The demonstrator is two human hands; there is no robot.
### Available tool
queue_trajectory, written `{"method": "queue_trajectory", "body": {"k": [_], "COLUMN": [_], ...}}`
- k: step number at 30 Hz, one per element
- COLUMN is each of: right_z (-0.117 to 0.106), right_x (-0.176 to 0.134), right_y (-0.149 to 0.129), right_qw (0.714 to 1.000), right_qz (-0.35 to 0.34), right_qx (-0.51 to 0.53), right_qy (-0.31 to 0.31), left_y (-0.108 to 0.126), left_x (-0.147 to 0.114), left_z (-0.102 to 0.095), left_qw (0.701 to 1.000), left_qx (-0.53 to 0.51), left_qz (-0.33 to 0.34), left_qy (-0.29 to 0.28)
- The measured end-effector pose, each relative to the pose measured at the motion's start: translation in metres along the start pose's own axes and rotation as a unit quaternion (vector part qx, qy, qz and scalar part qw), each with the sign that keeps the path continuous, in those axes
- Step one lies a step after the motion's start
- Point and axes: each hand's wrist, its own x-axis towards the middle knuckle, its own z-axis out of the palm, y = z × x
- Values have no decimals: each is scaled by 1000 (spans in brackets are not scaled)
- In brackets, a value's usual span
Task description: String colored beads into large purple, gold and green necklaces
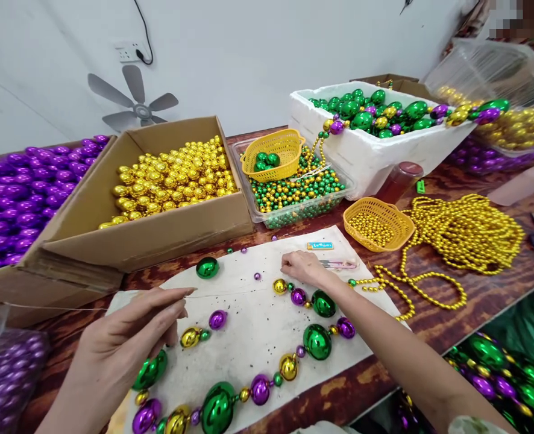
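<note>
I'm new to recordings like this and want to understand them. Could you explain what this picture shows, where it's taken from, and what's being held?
There is no machine here: you see a person's own bare left hand and right hand. The one picture comes from a camera worn on their head, looking forward and down.

On the patterned table lies a white sheet, bearing a curved row of green, gold and purple beads. Behind it stand a cardboard box of gold beads and a white foam box of mostly green ones.

A thin thread stretches between the hands. Both seem to hold it, but the fingertips' exact grip is too small to tell.
</note>
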Motion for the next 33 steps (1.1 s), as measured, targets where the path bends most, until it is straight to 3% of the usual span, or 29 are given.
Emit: {"method": "queue_trajectory", "body": {"k": [3, 6, 8, 10, 12, 17, 25, 29, 33], "right_z": [-12, -34, -51, -66, -77, -88, -100, -106, -106], "right_x": [-1, -9, -18, -28, -35, -36, -30, -31, -28], "right_y": [-8, -31, -55, -79, -99, -114, -117, -123, -125], "right_qw": [1000, 996, 980, 941, 909, 902, 931, 928, 927], "right_qz": [2, -30, -106, -210, -291, -349, -333, -328, -330], "right_qx": [-4, 25, 123, 236, 269, 200, -10, -109, -126], "right_qy": [30, 79, 112, 125, 129, 156, 152, 140, 126], "left_y": [0, 11, 22, 32, 41, 52, 49, 45, 43], "left_x": [6, 19, 29, 37, 44, 51, 53, 53, 48], "left_z": [3, 16, 27, 36, 41, 43, 39, 36, 36], "left_qw": [992, 974, 959, 946, 938, 943, 959, 956, 954], "left_qx": [48, 94, 118, 137, 149, 157, 187, 205, 200], "left_qz": [85, 182, 231, 269, 288, 279, 203, 205, 222], "left_qy": [-74, -99, -111, -121, -123, -89, -56, -44, -13]}}
